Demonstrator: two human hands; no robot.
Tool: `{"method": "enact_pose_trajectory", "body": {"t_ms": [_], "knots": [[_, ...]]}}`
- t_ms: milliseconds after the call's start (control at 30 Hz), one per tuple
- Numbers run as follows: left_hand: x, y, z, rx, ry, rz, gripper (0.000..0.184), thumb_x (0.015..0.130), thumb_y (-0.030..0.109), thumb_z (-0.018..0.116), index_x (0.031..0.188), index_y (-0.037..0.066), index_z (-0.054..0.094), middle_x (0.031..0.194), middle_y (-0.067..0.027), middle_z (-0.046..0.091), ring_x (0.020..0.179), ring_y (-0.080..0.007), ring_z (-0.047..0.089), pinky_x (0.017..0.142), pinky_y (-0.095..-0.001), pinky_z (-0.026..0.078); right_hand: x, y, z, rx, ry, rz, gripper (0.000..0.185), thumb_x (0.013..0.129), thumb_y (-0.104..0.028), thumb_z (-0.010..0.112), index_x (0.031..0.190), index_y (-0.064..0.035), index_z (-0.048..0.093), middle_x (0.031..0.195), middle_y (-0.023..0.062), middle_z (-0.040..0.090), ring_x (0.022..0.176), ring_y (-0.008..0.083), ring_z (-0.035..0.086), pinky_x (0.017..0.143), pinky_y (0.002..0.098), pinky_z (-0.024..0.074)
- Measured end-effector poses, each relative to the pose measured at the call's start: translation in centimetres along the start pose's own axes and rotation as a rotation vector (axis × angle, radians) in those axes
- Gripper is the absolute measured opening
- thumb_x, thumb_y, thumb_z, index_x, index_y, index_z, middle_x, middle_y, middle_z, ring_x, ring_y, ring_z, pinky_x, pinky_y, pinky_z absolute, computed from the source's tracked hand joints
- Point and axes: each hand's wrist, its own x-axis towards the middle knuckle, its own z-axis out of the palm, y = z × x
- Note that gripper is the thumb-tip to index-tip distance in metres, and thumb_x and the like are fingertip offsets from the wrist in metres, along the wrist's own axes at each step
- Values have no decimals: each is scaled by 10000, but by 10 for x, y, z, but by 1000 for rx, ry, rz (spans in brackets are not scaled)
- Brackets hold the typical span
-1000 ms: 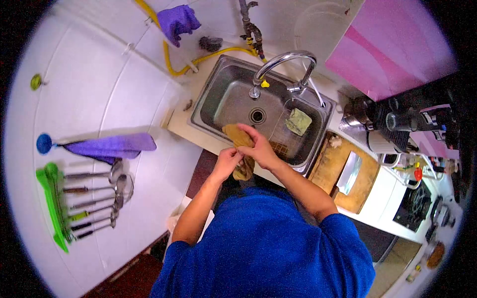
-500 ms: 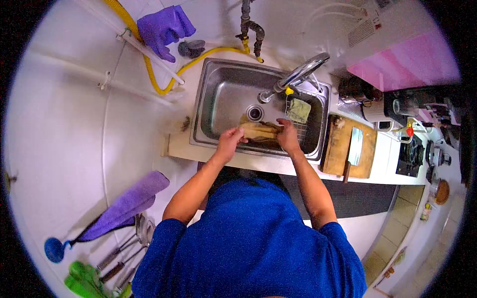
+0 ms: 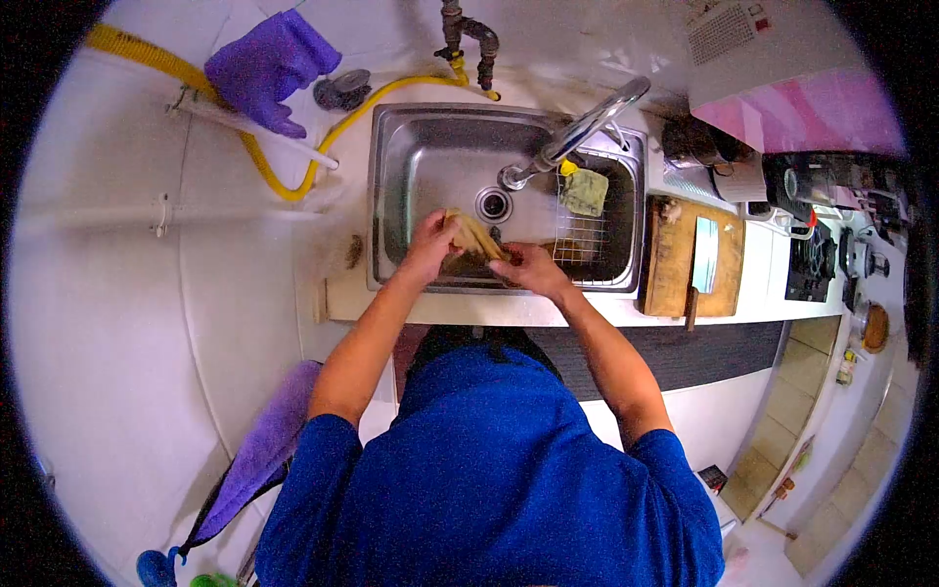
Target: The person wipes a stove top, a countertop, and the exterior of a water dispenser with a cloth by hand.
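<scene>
Over the front part of the metal sink (image 3: pixel 380 196), both hands hold a limp yellowish-tan piece (image 3: pixel 473 237) with darker streaks. It looks folded or bunched lengthwise; its exact kind cannot be made out. My left hand (image 3: pixel 431 241) is closed on its upper left end. Fingers of my right hand (image 3: pixel 528 266) pinch its lower right end, near the front rim. Just behind the piece lies the round drain (image 3: pixel 493 204). A curved chrome faucet (image 3: pixel 577 135) reaches over the sink's right side.
A wire rack (image 3: pixel 584 240) in the sink's right side carries a pale green sponge or cloth (image 3: pixel 585 192). On the right, a cleaver (image 3: pixel 704 256) lies on a wooden cutting board (image 3: pixel 668 245). A purple glove (image 3: pixel 269 68) and yellow hose (image 3: pixel 256 157) are at the back left.
The tan piece went from stretched nearly level to bunched and slanting down to the right. My hands came closer together, the right one moving left. The whole view shifted slightly.
</scene>
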Motion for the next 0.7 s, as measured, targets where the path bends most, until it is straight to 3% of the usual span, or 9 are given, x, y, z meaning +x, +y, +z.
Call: {"method": "enact_pose_trajectory", "body": {"t_ms": [33, 133, 200, 267, 333, 400, 467, 533, 700], "knots": [[6, 3, -3, 7, -8, 0, 265, 1001, 229, 563, 1195, 49, 564, 1074, -58, 639, 891, -168, 638, 676, -309, 558, 3, -11, -9, -184, -104, 25, 353, 964, -304, 639, 1105, 17, 682, 910, 73, 690, 762, 127, 591, 726, 323, 513], [26, 11, 5, 307, -71, 27, 251, 994, 203, 575, 1190, 47, 578, 1096, -46, 646, 920, -159, 641, 693, -298, 558, 24, 23, -1, 10, -51, -133, 335, 968, -289, 630, 1107, 15, 657, 842, 66, 664, 710, 125, 575, 691, 345, 510], [25, 3, 19, -76, 71, 1, 257, 987, 173, 583, 1204, 36, 572, 1108, -52, 650, 917, -169, 651, 682, -298, 562, 31, 36, -2, 241, -35, -3, 302, 966, -257, 619, 1078, 22, 642, 824, 114, 660, 727, 171, 594, 729, 374, 514], [31, -3, 24, -120, 101, 7, 238, 986, 141, 581, 1195, 28, 569, 1119, -68, 643, 920, -178, 657, 676, -311, 574, 43, 43, -8, -20, 103, -86, 314, 958, -272, 584, 1094, 2, 655, 916, 256, 686, 876, 444, 654, 808, 483, 510], [32, -4, 18, -176, -101, -13, 226, 989, 122, 572, 1189, 16, 568, 1139, -90, 631, 947, -196, 658, 681, -338, 592, 56, 64, -17, -54, 319, -206, 288, 958, -219, 580, 1128, 9, 627, 1004, 221, 673, 898, 367, 640, 817, 441, 511], [43, -16, 16, -117, -72, 37, 212, 993, 119, 564, 1178, 16, 570, 1137, -96, 630, 949, -206, 660, 689, -348, 598, 79, 87, -43, 186, 564, -104, 267, 974, -193, 569, 1147, 7, 608, 1000, 180, 659, 841, 268, 636, 784, 372, 519], [50, -15, 21, -57, -36, 94, 198, 997, 116, 556, 1167, 15, 571, 1135, -103, 629, 951, -215, 661, 697, -358, 603, 56, 36, -84, -21, 918, -108, 279, 923, -73, 595, 1190, 8, 587, 969, 160, 638, 796, 236, 618, 738, 330, 517], [47, 3, 37, -69, 85, 57, 184, 1002, 114, 544, 1150, 9, 575, 1122, -106, 631, 947, -226, 662, 725, -355, 606, 65, 43, -113, -50, 1074, -117, 556, 801, 30, 621, 1340, 8, 485, 1107, 233, 609, 958, 363, 618, 858, 439, 511], [82, -14, 35, -183, 158, -27, 193, 992, 94, 553, 1182, 66, 569, 1155, -91, 624, 1031, -242, 645, 785, -388, 602, 90, 43, -102, -61, 670, -110, 672, 785, 85, 513, 1440, 40, 367, 1341, 284, 525, 1182, 419, 571, 1012, 420, 458]]}}
